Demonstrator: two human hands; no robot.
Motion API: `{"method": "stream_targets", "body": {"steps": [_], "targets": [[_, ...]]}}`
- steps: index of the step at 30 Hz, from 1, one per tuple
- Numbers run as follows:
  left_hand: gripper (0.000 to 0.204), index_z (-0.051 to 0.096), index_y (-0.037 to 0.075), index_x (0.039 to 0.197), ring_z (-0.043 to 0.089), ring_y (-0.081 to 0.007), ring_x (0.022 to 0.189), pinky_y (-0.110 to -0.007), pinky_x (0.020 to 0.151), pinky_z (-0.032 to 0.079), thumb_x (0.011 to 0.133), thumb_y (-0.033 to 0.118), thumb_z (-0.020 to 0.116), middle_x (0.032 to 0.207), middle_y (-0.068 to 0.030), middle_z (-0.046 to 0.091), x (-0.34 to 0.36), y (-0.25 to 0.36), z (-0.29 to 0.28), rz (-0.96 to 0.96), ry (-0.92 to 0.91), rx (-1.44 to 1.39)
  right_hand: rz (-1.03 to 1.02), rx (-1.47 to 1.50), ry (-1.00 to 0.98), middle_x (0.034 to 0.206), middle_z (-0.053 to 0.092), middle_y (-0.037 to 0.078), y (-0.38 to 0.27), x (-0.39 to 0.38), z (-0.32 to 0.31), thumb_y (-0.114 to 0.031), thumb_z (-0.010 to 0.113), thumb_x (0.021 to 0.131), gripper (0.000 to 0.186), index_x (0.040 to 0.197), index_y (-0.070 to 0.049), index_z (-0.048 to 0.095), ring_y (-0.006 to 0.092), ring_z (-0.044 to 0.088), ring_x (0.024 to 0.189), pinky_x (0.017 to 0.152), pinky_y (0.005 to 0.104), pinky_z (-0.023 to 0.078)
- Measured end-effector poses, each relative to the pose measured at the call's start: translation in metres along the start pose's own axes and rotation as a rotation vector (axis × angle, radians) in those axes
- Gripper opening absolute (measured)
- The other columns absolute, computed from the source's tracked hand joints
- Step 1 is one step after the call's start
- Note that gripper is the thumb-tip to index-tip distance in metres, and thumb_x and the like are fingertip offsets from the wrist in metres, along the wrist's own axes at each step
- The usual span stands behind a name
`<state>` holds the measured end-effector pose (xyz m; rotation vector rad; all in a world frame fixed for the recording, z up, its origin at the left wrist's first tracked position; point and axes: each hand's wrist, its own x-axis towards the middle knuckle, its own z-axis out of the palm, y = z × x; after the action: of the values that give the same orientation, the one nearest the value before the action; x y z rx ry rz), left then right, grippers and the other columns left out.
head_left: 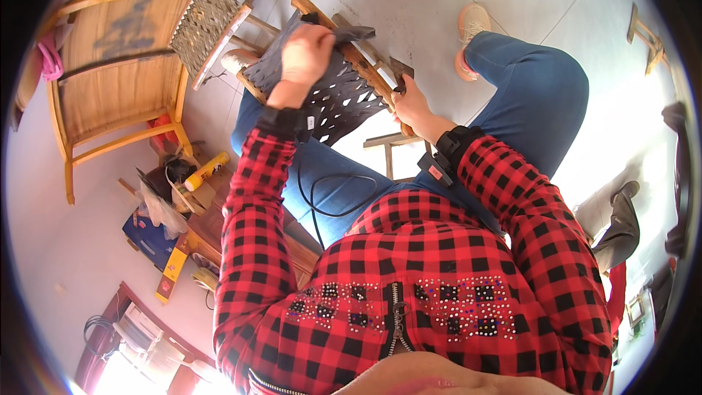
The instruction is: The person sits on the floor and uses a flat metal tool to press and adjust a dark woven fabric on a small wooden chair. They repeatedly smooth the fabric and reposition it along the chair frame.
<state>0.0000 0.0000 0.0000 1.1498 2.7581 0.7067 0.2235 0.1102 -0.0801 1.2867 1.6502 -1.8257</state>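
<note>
In front of me, tilted between my legs, is a small wooden stool frame (pixel 365 72) with a seat of dark grey woven strips (pixel 333 102). My left hand (pixel 306 55) is over the far left part of the weave, its fingers closed on a loose dark strip (pixel 356 33) whose end sticks out to the right across the wooden rail. My right hand (pixel 413 106) grips the near right end of that rail. The undersides of both hands' fingers are partly hidden.
To the left lies a wooden chair (pixel 121 66) beside another woven-seat stool (pixel 212 25). Lower left are a yellow cylinder (pixel 208 170), a blue box (pixel 150 238) and other clutter. A black cable (pixel 314 201) crosses my left thigh. A small wooden stool (pixel 647 40) stands far right.
</note>
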Motion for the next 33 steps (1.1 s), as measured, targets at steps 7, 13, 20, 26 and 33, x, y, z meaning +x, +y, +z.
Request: {"method": "stream_targets", "body": {"steps": [7, 13, 20, 26, 33], "targets": [[0.012, 0.064, 0.004, 0.085, 0.055, -0.0100, 0.069, -0.024, 0.066, 0.047, 0.091, 0.013, 0.059, 0.081, -0.0032, 0.063, -0.023, 0.009, -0.075, -0.334, 0.525, -0.601, 0.025, 0.039, 0.007, 0.090, 0.065, 0.019, -0.006, -0.001, 0.001, -0.016, 0.053, 0.090, 0.058, 0.142, -0.009, 0.029, 0.0255, 0.064, 0.059, 0.050, 0.0350, 0.054], [0.017, 0.061, 0.005, 0.099, 0.058, -0.0120, 0.082, -0.024, 0.074, 0.049, 0.097, 0.017, 0.049, 0.090, -0.0025, 0.062, -0.033, 0.007, -0.116, -0.476, 0.516, -1.184, 0.017, 0.051, 0.007, 0.089, 0.065, 0.018, -0.005, -0.002, 0.001, -0.016, 0.051, 0.090, 0.057, 0.142, -0.009, 0.029, 0.0248, 0.064, 0.059, 0.050, 0.0345, 0.053], [0.032, 0.059, 0.003, 0.116, 0.059, -0.0299, 0.105, -0.034, 0.090, 0.047, 0.086, 0.015, 0.061, 0.109, -0.0132, 0.063, -0.022, -0.011, -0.013, -0.333, -0.366, -0.576, 0.010, 0.028, -0.046, 0.096, 0.063, 0.021, -0.002, -0.002, -0.003, -0.020, 0.054, 0.089, 0.061, 0.143, -0.006, 0.027, 0.0288, 0.066, 0.071, 0.060, 0.0371, 0.054], [0.044, 0.063, 0.015, 0.117, 0.038, -0.0354, 0.129, -0.050, 0.106, 0.030, 0.078, 0.033, 0.068, 0.133, -0.0142, 0.049, -0.008, 0.014, 0.048, 0.082, -0.150, 0.228, -0.173, -0.367, 0.066, 0.113, 0.054, 0.028, -0.003, 0.000, 0.001, -0.032, 0.063, 0.085, 0.074, 0.144, -0.008, 0.024, 0.0412, 0.058, 0.102, 0.085, 0.0451, 0.047], [0.020, 0.070, 0.012, 0.095, 0.057, -0.0310, 0.108, -0.041, 0.089, 0.048, 0.080, 0.015, 0.057, 0.108, -0.0133, 0.065, 0.059, -0.045, 0.046, -0.034, -0.075, 0.268, -0.141, -0.424, 0.005, 0.111, 0.055, 0.026, -0.008, -0.001, -0.005, -0.031, 0.064, 0.085, 0.075, 0.145, -0.009, 0.023, 0.0401, 0.060, 0.100, 0.084, 0.0448, 0.048]]}}
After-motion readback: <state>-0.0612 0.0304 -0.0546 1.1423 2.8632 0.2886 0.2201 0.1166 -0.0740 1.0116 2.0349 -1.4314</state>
